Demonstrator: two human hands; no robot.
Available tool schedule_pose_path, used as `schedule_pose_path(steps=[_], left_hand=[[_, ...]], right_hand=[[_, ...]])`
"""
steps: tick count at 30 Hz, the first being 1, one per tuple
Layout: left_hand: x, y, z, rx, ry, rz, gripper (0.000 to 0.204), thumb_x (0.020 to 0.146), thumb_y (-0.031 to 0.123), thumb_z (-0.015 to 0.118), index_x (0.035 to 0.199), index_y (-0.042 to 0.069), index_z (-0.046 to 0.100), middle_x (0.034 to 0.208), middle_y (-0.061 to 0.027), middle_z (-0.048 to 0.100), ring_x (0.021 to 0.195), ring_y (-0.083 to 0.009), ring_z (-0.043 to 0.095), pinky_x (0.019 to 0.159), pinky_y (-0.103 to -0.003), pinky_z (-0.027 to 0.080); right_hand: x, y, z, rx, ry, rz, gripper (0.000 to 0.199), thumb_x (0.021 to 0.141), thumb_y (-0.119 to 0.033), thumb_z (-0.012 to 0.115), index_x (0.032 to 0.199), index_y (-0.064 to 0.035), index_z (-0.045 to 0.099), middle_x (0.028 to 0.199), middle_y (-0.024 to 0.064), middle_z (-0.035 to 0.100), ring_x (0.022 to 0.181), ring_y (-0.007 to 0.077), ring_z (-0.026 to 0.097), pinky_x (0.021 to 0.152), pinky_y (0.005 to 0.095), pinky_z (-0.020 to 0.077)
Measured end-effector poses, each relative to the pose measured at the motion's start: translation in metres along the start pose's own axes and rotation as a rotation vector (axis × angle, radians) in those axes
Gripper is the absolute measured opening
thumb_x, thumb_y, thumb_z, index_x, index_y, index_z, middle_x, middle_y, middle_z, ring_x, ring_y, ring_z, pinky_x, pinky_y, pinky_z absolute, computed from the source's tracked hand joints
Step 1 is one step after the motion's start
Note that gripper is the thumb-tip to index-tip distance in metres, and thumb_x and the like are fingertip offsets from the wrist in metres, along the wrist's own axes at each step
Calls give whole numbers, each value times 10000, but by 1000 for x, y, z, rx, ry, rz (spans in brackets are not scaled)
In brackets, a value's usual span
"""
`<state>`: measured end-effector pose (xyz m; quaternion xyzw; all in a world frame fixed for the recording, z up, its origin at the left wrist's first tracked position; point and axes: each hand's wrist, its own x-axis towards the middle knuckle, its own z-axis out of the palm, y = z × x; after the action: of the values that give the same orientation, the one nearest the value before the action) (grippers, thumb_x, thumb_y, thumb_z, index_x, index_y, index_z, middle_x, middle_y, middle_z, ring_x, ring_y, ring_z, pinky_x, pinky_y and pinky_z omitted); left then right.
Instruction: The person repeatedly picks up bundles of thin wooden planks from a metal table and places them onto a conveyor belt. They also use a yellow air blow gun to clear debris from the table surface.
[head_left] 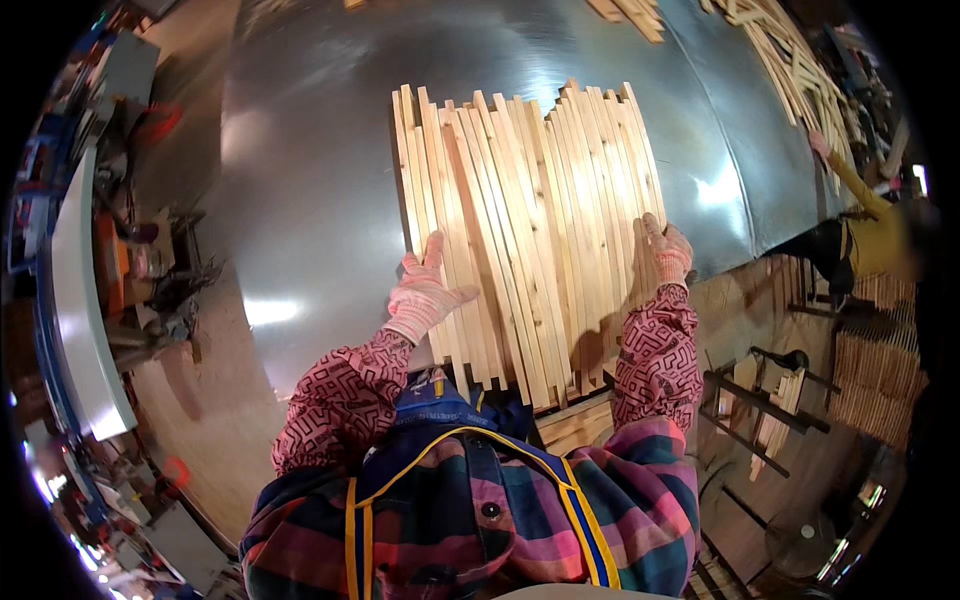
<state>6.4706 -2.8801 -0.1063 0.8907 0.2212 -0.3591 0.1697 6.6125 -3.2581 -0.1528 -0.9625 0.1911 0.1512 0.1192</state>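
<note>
Many pale wooden strips [535, 240] lie side by side on the grey metal tabletop [310, 190], running away from me with uneven far ends. My left hand [428, 296], in a pinkish-white knit glove, rests at the left edge of the strips, its fingers spread and thumb reaching over them. At the right edge, my right hand [670, 254] wears a matching glove and touches the outermost strip. Its visible fingers are stretched forward, and part of the hand is turned out of sight. Neither hand is closed around a strip.
More wooden strips [636, 16] lie at the far edge, with a loose heap [780, 60] at the far right. Another person in a yellow top [866, 235] reaches toward that heap. A black metal rack [765, 400] stands lower right; machinery [125, 250] lines the left.
</note>
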Motion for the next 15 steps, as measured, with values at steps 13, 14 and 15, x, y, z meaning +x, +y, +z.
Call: schedule_pose_path(steps=[13, 14, 15], left_hand=[[-67, -23, 137, -376, 732, 260, 988, 820, 419, 703, 1533, 229, 46, 1425, -226, 380, 1258, -339, 476, 971, -403, 464], [-67, -25, 137, -626, 582, 296, 951, 834, 373, 697, 1532, 209, 72, 1397, -217, 419, 1216, -318, 504, 931, -385, 486], [-71, -30, 132, -866, 427, 310, 914, 848, 327, 692, 1530, 189, 99, 1369, -208, 457, 1174, -297, 531, 892, -367, 507]], right_hand=[[-50, 154, -9, 579, -1, -215, 792, 881, -571, 542, 1430, -27, 370, 1419, 206, 444, 1299, 359, 439, 1059, 404, 372], [-56, 166, -8, 670, 9, -208, 795, 879, -562, 556, 1436, -31, 360, 1438, 206, 421, 1313, 359, 423, 1062, 402, 367], [-68, 165, -13, 597, 34, -162, 782, 872, -524, 579, 1441, -37, 353, 1440, 206, 417, 1316, 359, 416, 1070, 397, 362]])
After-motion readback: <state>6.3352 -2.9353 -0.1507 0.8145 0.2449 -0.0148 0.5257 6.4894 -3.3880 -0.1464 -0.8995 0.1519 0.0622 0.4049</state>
